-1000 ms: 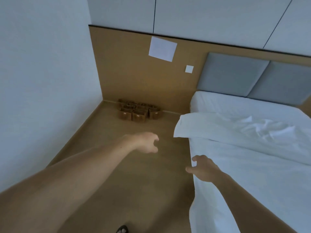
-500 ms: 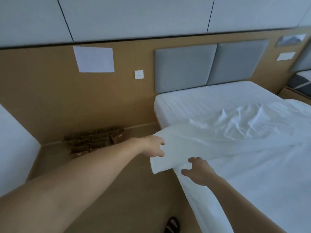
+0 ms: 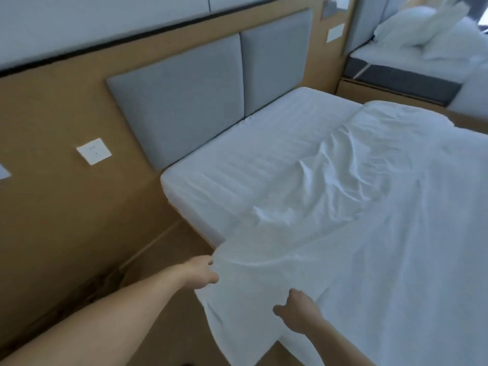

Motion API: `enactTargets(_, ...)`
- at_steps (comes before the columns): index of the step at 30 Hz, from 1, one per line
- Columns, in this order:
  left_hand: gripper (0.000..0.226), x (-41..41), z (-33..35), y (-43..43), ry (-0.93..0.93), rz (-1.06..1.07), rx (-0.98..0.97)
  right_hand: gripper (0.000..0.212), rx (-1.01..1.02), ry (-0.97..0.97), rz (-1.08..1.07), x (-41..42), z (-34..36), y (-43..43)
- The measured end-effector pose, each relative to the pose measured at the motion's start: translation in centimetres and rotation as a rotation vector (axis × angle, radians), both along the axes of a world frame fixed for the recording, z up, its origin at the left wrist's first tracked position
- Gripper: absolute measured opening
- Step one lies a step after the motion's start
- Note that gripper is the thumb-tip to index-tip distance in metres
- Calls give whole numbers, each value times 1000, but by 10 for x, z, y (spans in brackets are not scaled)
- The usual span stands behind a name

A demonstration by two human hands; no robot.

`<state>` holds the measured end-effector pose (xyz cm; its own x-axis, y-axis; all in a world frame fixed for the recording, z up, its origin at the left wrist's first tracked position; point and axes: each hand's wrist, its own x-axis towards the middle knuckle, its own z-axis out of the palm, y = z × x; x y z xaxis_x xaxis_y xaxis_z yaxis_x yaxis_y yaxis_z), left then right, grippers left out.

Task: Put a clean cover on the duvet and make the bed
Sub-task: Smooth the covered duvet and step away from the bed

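**Q:** What fills the view?

**A:** A bed (image 3: 184,202) seen from above, with its mattress wrapped in a smooth white sheet (image 3: 250,159) that shows faint ribbing. A thin, soft white cover (image 3: 383,247) lies over the bed from the centre out to 3 o'clock. It is creased into small sharp folds near the middle.

**Q:** Where are the hands?

**A:** Both are at 6 o'clock, with bare arms. The left hand (image 3: 202,272) has its fingers curled round the edge of the cover, at the corner that hangs off the side of the bed. The right hand (image 3: 297,313) is near it toward 5 o'clock, knuckles up on the same hanging corner. Its fingers are bent into the cloth, gripping it, and the thumb sticks out. The cloth between the hands is drawn into shallow ridges.

**Q:** And behind the bed?

**A:** At 11 o'clock there is a headboard (image 3: 179,109) of two flat, grey, fabric-padded rectangles. It is set on a matt tan wooden wall panel (image 3: 66,220). At 9 o'clock on that panel sits a square white plastic socket (image 3: 93,151). The floor (image 3: 169,326) is the same tan.

**Q:** Anything else?

**A:** At 1 o'clock there is a second bed (image 3: 401,80) on a dark base. A plump white pillow (image 3: 406,27) and rumpled white bedding lie on it, all blurred.
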<state>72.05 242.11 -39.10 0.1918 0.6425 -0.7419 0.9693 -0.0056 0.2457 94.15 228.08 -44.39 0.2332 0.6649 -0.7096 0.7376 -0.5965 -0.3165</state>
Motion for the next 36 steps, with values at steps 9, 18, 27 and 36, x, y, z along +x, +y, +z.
enactTargets(9, 73, 1, -132, 117, -195, -193, 3, 80, 129, -188, -744, -47, -95, 27)
enactTargets(18, 87, -42, -220, 110, -248, -33, -93, 81, 415, 269, -1506, -101, -184, -17)
enactTargets(27, 138, -81, -207, 65, -303, -424, -27, 61, 701, 604, -1562, -96, -93, -31)
enactTargets(36, 90, -57, -188, -12, -365, -404, 453, 39, 1078, 1168, -1386, -63, 42, -53)
